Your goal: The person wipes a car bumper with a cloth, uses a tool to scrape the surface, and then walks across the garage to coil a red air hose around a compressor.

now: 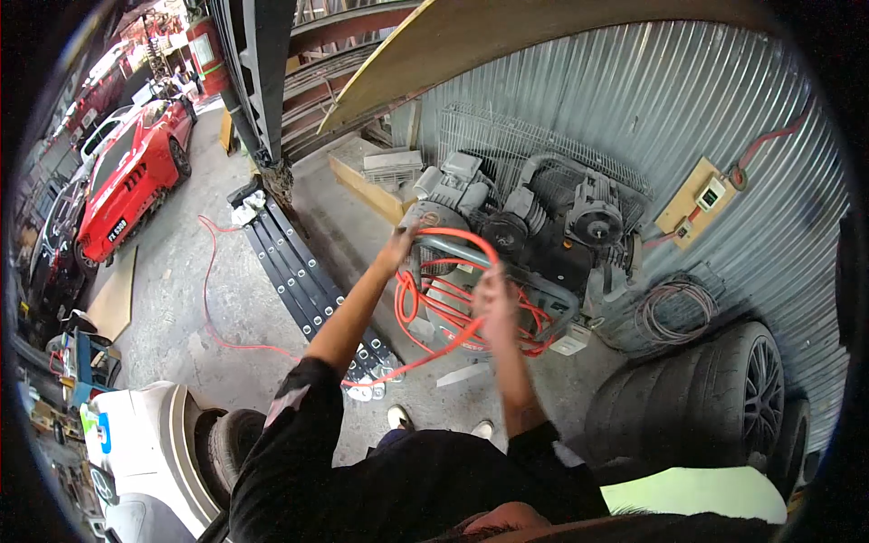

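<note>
An orange-red air hose (463, 236) arcs between my two hands above a machine with a grey tubular handle (453, 251). My left hand (396, 252) grips the hose beside the handle's left end. On the right, my right hand (493, 297), somewhat blurred, is closed around the hose where the arc comes down. More loops of the hose hang in a loose coil over the machine's front, below my hands. One length runs past my left forearm and across the floor to the left. The machine's body is partly hidden behind the coils.
Grey compressor motors (593, 213) stand against the corrugated wall. Stacked tyres (692, 389) and a coiled cable (677, 310) are at right. A black strip with round fittings (294, 276) lies left of me. A red car (136, 181) stands farther off; a white car body (149, 443) is at lower left.
</note>
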Tool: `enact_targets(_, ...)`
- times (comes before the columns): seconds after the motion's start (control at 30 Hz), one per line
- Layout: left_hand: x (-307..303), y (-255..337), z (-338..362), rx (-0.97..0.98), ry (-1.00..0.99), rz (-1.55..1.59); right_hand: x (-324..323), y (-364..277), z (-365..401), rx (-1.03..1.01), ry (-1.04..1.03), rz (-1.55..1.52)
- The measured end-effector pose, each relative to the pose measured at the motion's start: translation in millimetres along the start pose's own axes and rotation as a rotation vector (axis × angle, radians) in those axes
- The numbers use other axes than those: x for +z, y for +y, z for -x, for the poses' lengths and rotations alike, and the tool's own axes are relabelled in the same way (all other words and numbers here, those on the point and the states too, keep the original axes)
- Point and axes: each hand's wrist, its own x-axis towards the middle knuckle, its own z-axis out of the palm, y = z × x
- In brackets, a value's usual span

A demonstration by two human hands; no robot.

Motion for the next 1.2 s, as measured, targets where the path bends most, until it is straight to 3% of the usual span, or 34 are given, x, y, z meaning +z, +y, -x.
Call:
enact_targets(0.07,3,-21,66,0.334,0.009,-0.070,-39,-45,-21,0.018,0.077,-0.071)
enact_targets(0.1,-5,-57,81,0.357,-0.047,-0.199,-64,-66,-30,0.031,0.028,-0.020)
enact_targets(0.13,8,-40,137,0.266,0.007,-0.065,-91,-80,-43,0.107,-0.051,0.118)
enact_targets(0.17,9,-47,170,0.171,-0.069,-0.108,-115,-90,-52,0.129,-0.060,0.243)
enact_targets(0.2,8,-97,180,0.083,-0.121,0.005,-132,-97,-57,0.150,-0.070,0.372)
enact_targets(0.23,14,-109,206,0.037,-0.131,-0.169,-146,-105,-57,0.151,-0.073,0.370)
enact_targets(0.27,32,-122,231,0.010,-0.060,-0.119,-156,-112,-56,0.130,-0.100,0.450)
enact_targets(0.33,62,-146,260,0.033,-0.097,-0.097,-168,-125,-55,0.128,-0.143,0.536)
enact_targets(0.4,94,-162,272,0.132,-0.080,-0.131,-174,-137,-61,0.076,-0.239,0.822)
enact_targets(0.53,153,-121,274,0.350,-0.098,-0.313,-218,-153,-62,0.141,-0.266,0.891)
enact_targets(0.6,172,-114,276,0.283,-0.149,-0.268,-288,-117,-60,0.078,-0.259,0.833)
enact_targets(0.63,180,-112,276,0.347,-0.251,-0.261,-310,-101,-50,0.001,-0.256,0.762)
enact_targets(0.7,196,-125,276,0.419,-0.363,-0.375,-313,-81,-3,0.223,-0.166,0.742)
enact_targets(0.77,209,-138,278,0.068,-0.661,-0.209,-351,-25,14,0.290,-0.049,0.599)
enact_targets(0.83,205,-168,283,0.159,-0.635,-0.350,-373,30,20,0.317,0.109,0.282)
enact_targets(0.9,203,-211,281,0.261,-0.654,-0.553,-369,69,20,0.309,0.133,0.296)
enact_targets(0.93,196,-226,284,0.257,-0.655,-0.549,-367,89,25,0.273,0.192,0.295)
enact_targets(1.0,181,-244,293,0.167,-0.541,-0.453,-365,128,33,0.274,0.352,0.677)
enact_targets(1.07,164,-235,306,0.050,-0.449,-0.390,-394,193,41,0.100,0.314,0.385)
enact_targets(1.13,153,-245,307,0.086,-0.435,-0.438,-407,250,58,0.149,0.448,0.291)
enact_targets(1.2,147,-248,308,0.108,-0.406,-0.482,-365,237,91,0.441,0.359,0.122)
